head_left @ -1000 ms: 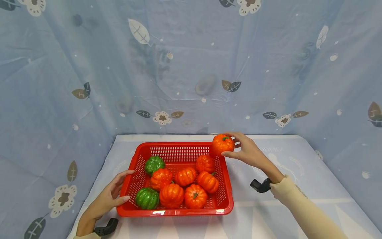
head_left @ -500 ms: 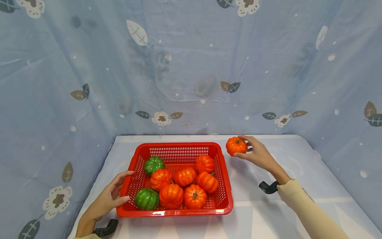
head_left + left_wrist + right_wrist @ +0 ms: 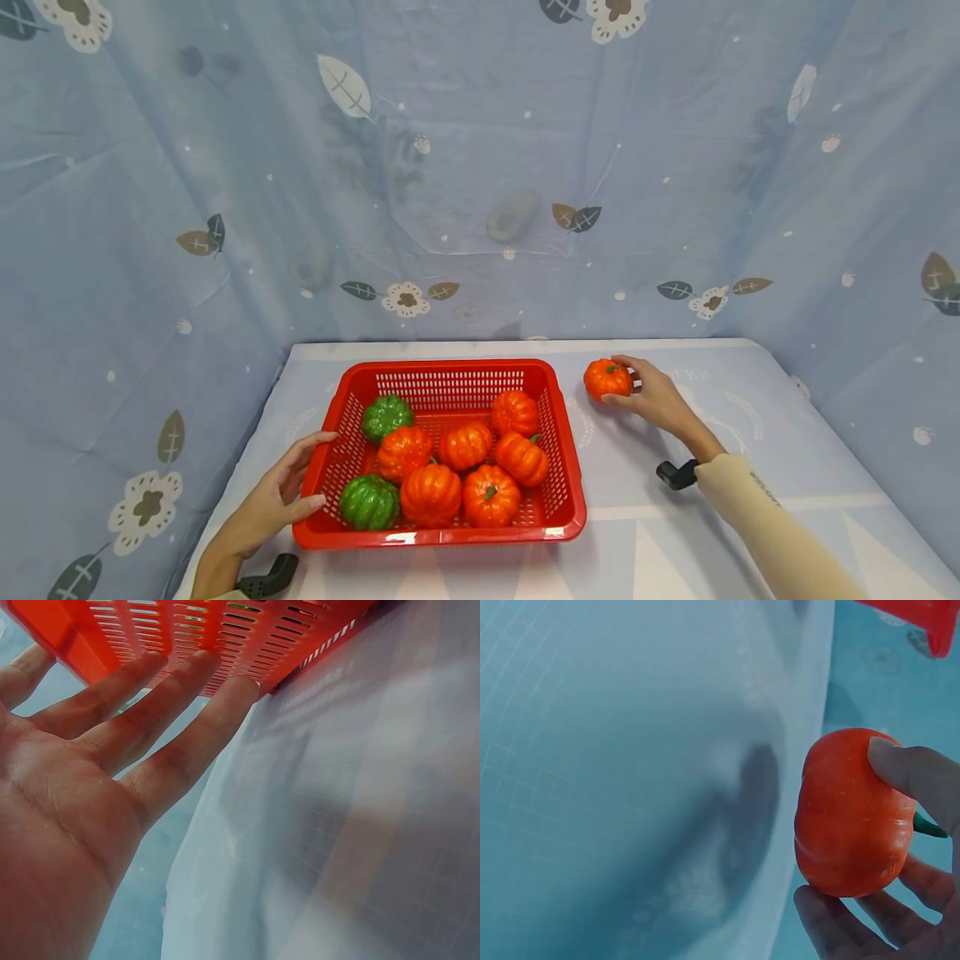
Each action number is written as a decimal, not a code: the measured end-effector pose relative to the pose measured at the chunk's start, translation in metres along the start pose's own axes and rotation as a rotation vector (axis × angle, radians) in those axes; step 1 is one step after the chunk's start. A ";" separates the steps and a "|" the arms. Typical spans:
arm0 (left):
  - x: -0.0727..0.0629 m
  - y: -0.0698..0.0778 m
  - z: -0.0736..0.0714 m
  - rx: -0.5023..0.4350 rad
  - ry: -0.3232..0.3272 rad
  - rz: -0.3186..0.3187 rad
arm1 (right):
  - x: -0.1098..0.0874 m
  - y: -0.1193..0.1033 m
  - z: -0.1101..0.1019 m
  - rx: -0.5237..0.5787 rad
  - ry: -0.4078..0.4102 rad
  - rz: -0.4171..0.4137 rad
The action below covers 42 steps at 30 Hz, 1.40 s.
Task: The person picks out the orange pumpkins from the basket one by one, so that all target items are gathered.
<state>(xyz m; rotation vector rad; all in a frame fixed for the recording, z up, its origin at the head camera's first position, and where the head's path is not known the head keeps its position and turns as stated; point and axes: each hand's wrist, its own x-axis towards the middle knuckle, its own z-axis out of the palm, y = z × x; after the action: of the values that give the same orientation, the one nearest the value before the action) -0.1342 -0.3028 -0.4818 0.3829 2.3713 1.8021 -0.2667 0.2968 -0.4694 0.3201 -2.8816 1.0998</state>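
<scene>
My right hand [image 3: 658, 402] holds a small orange pumpkin [image 3: 607, 381] with a green stem, right of the basket. In the right wrist view the thumb lies on one side of that pumpkin [image 3: 851, 817] and the fingers on the other; its shadow falls on the table apart from it. At the left end of a red plastic basket [image 3: 442, 536] is my left hand [image 3: 266, 500]. Its fingers reach out nearly straight against the slotted wall, as the left wrist view shows. Several orange pumpkins [image 3: 431, 496] and two green pumpkins [image 3: 370, 502], [image 3: 387, 418] lie inside the basket.
The basket stands on a table [image 3: 720, 533] covered with a pale patterned cloth. Blue leaf-print curtains [image 3: 480, 167] enclose the back and both sides. A black wrist mount [image 3: 677, 475] sits by the right sleeve, another [image 3: 268, 577] by the left wrist.
My right hand has carried the orange pumpkin from over the basket's back right corner to the right, then lowered it toward the table. The left hand and the basket have stayed in place.
</scene>
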 end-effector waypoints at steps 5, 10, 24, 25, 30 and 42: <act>0.001 -0.001 -0.001 -0.012 -0.006 0.007 | 0.004 0.005 0.004 -0.003 -0.001 0.015; 0.002 -0.001 -0.001 -0.027 -0.016 0.007 | 0.006 0.010 0.009 -0.008 0.000 0.040; 0.000 -0.001 -0.002 -0.036 -0.017 0.015 | 0.007 0.008 0.006 -0.008 -0.026 0.079; 0.000 -0.001 -0.002 -0.038 -0.019 0.013 | 0.007 0.008 0.005 -0.014 -0.021 0.076; 0.001 -0.002 -0.001 -0.048 -0.025 0.002 | 0.008 -0.003 -0.006 -0.022 0.026 0.047; 0.002 -0.002 -0.001 -0.026 -0.013 0.006 | 0.010 -0.068 -0.024 -0.002 0.060 -0.106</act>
<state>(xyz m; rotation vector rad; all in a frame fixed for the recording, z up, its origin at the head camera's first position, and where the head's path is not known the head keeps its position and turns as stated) -0.1363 -0.3042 -0.4838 0.3978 2.3379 1.8252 -0.2630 0.2616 -0.4053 0.4272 -2.7775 1.0706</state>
